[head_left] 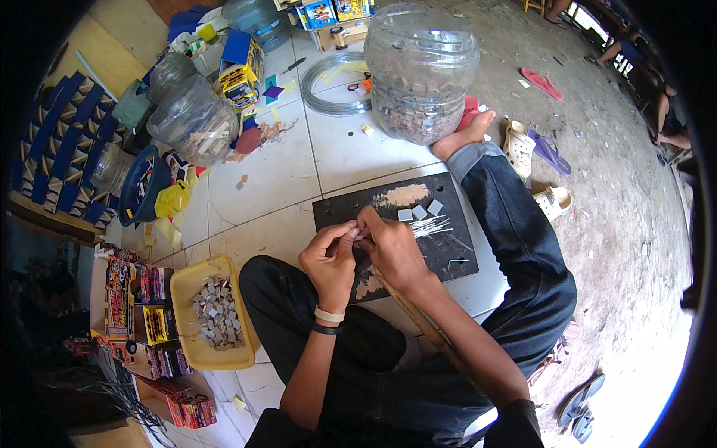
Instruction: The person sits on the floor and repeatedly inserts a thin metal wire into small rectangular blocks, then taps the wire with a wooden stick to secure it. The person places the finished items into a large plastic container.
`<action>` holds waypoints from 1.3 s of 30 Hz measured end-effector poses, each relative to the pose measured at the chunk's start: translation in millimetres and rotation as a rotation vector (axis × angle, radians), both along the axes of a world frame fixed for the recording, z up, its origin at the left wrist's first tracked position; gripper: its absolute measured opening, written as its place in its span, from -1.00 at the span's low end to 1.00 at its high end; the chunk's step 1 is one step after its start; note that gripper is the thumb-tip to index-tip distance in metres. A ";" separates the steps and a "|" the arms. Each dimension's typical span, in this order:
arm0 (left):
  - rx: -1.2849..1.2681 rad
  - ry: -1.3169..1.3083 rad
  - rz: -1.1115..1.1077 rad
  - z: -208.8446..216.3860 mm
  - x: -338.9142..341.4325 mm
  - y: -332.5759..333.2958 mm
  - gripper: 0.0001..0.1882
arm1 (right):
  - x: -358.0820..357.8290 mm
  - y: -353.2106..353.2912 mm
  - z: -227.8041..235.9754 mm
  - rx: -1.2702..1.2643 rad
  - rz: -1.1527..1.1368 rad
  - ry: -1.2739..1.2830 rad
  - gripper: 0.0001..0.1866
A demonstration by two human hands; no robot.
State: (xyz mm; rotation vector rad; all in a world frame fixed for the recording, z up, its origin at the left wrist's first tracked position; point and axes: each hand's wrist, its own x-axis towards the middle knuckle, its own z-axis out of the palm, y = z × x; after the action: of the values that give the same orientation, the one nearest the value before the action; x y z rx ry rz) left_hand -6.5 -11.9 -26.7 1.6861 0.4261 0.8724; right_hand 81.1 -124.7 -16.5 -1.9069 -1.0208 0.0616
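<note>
My left hand (331,267) and my right hand (394,252) meet over a black board (452,246) on the tiled floor. Both have their fingertips pinched together; whatever sits between them is too small and covered to make out. Just beyond my right hand lie small grey square pieces (419,212) and a bunch of thin white sticks (433,225). Brown powder (401,196) is spread near the board's far edge. A bent wire (458,260) rests at its right side. Beneath my right forearm runs a long wooden strip (420,321).
At my left stands a yellow tub (249,357) of small grey squares, beside printed boxes (155,325). Ahead are a large clear plastic container (422,71) part filled with small pieces, a wire coil (306,88) and a blue basin (154,190). Sandals (551,153) lie to the right.
</note>
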 end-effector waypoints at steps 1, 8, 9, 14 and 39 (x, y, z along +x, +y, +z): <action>-0.001 -0.002 0.001 -0.2 -0.1 -0.3 -0.89 | -0.1 0.0 0.0 0.003 0.000 -0.002 -0.62; 0.024 -0.011 0.010 -2.7 0.2 -1.1 -0.89 | -1.7 -0.6 0.1 -0.003 -0.008 0.000 -0.64; 0.054 -0.008 0.011 -2.9 -0.1 -0.8 -0.88 | -1.3 -0.6 1.7 -0.017 -0.005 0.007 -0.64; 0.101 -0.038 -0.013 -2.3 -0.2 -0.9 -0.87 | -8.1 -24.1 16.8 -0.094 -0.075 -0.023 -0.61; 0.076 -0.076 -0.005 -3.1 -6.3 -4.4 -0.92 | -85.4 -121.9 108.5 -0.371 -0.126 -0.100 -0.13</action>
State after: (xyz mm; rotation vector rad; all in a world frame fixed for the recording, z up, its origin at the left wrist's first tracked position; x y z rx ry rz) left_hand -12.8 -16.3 -29.8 1.7165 0.3408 0.9565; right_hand -4.3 -246.6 92.1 -2.3285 -1.0042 0.0883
